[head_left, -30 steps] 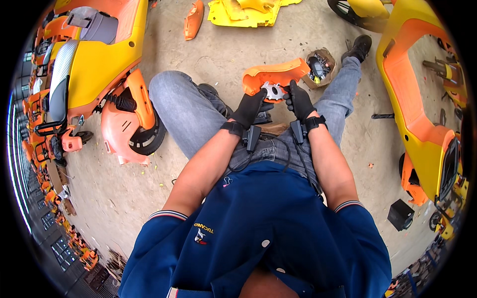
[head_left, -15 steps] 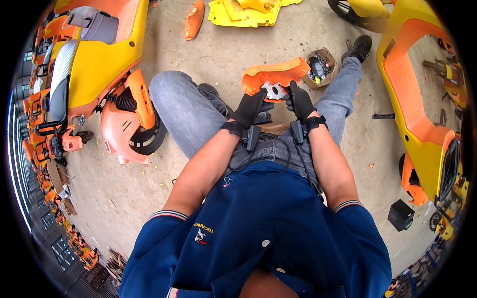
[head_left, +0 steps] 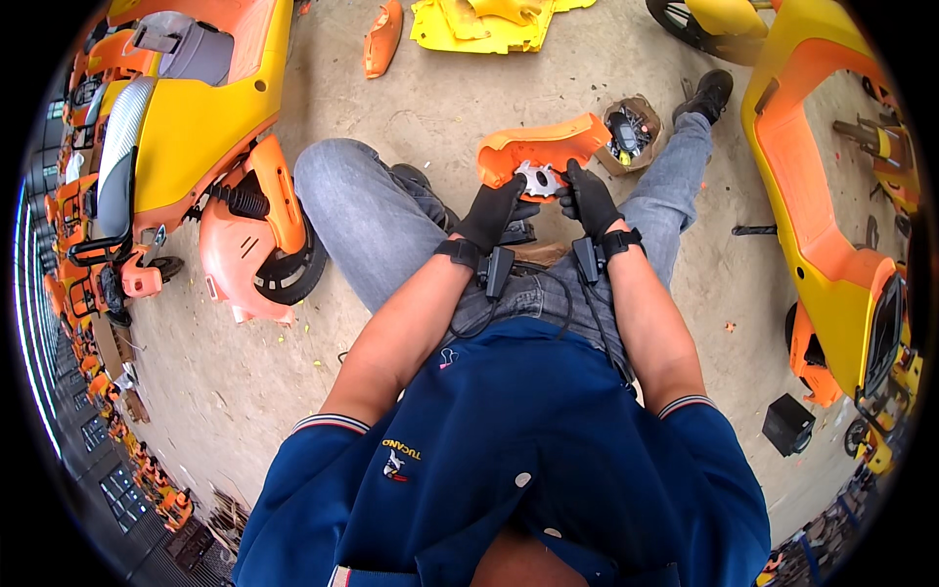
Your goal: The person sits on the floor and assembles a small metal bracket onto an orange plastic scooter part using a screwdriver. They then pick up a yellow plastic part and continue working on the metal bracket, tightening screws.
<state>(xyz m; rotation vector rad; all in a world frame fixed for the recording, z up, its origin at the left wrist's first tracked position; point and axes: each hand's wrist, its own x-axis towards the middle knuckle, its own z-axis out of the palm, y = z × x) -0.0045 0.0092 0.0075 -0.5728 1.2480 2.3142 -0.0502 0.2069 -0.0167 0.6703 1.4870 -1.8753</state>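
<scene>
we sit on the ground with both gloved hands up at an orange plastic body panel [head_left: 536, 149], held above our lap between the knees. the left hand [head_left: 492, 215] is closed around the panel's lower left edge, gripping it from beneath. the right hand [head_left: 588, 199] has its fingers curled against a small grey-white fitting [head_left: 536, 180] on the panel's underside; it looks like a grip, though we cannot tell exactly what the fingertips pinch. we judge that we are in the middle of working this fitting on or off the panel, one hand steadying and the other doing the fine work. the next move seems to call for a firm hold from the left hand so the panel does not twist, and small, careful finger work from the right.

just beyond the panel sits a small open cardboard box [head_left: 631, 132] of dark parts. the surface is a bare, dusty concrete floor [head_left: 469, 88] with scattered bits. around us stand yellow-and-orange scooter bodies, one to the left [head_left: 196, 117] and one to the right [head_left: 831, 215], loose yellow panels [head_left: 479, 24] lie ahead, and a small black box [head_left: 787, 424] sits to our right.
</scene>
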